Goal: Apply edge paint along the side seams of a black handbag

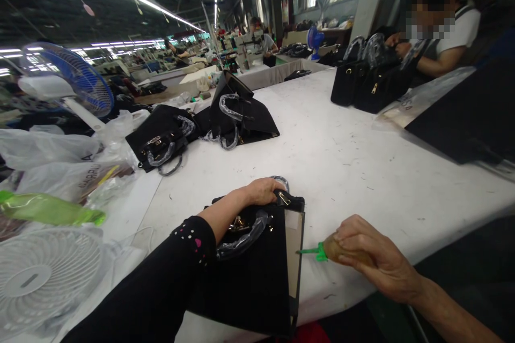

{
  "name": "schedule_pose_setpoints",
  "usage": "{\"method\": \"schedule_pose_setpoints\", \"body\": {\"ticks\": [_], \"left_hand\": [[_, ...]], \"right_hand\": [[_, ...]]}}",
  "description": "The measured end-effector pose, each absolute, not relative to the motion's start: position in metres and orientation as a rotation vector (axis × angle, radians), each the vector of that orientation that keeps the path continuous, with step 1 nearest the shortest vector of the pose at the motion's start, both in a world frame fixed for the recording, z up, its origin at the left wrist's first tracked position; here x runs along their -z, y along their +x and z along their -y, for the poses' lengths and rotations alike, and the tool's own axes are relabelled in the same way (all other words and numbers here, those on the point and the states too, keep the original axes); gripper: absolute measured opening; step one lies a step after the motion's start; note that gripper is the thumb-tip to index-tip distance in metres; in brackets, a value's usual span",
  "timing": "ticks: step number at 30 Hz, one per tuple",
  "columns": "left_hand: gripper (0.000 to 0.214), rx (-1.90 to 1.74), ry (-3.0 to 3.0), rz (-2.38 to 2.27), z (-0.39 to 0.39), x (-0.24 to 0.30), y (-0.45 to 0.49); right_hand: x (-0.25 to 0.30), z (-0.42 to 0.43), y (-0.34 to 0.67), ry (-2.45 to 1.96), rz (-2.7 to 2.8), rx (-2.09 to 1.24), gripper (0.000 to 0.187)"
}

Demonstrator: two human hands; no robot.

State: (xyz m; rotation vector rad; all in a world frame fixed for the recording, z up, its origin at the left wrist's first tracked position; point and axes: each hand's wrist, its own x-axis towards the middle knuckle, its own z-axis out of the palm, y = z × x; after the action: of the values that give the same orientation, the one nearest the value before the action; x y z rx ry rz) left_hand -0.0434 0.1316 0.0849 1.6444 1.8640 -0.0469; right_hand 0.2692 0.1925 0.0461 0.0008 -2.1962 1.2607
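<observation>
A black handbag (257, 278) lies flat at the near edge of the white table (346, 161), its plastic-wrapped handle (241, 238) on top. My left hand (263, 191) is closed on the bag's far top edge beside a gold clasp (284, 198). My right hand (376, 257) is closed round a small amber bottle with a green nozzle (322, 251). The nozzle tip points at the bag's exposed side panel (293, 257).
Two more black handbags (169, 136) (237, 112) lie further up the table on the left. Standing bags (370, 86) are in front of a seated person (446, 32) at the far right. Plastic bags, a green bottle (48, 209) and fans (72, 77) crowd the left side.
</observation>
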Motion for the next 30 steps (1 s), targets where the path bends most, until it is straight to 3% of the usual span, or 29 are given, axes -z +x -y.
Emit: {"method": "schedule_pose_setpoints", "body": {"ticks": [4, 8, 12, 16, 20, 25, 30], "left_hand": [[0.030, 0.039, 1.654, -1.864, -0.131, -0.086, -0.043], [0.030, 0.034, 1.653, -1.863, -0.131, -0.087, -0.042], [0.030, 0.011, 1.651, -1.868, -0.131, -0.084, -0.042], [0.028, -0.011, 1.641, -1.866, -0.131, -0.081, -0.044], [0.029, -0.017, 1.635, -1.872, -0.131, -0.080, -0.044], [0.031, -0.020, 1.630, -1.871, -0.130, -0.082, -0.043], [0.030, -0.030, 1.621, -1.869, -0.128, -0.083, -0.042]], "right_hand": [[-0.039, -0.195, 0.271, -0.179, 2.125, -1.060, 0.035], [-0.032, -0.195, 0.273, -0.053, 2.198, -1.187, 0.028], [-0.036, -0.189, 0.276, -0.089, 2.154, -1.129, 0.033], [-0.041, -0.183, 0.279, 0.038, 2.208, -1.274, 0.033], [-0.038, -0.180, 0.281, -0.057, 2.176, -1.155, 0.039], [-0.038, -0.180, 0.283, 0.004, 2.233, -1.308, 0.029], [-0.032, -0.181, 0.286, -0.110, 2.190, -1.194, 0.032]]}}
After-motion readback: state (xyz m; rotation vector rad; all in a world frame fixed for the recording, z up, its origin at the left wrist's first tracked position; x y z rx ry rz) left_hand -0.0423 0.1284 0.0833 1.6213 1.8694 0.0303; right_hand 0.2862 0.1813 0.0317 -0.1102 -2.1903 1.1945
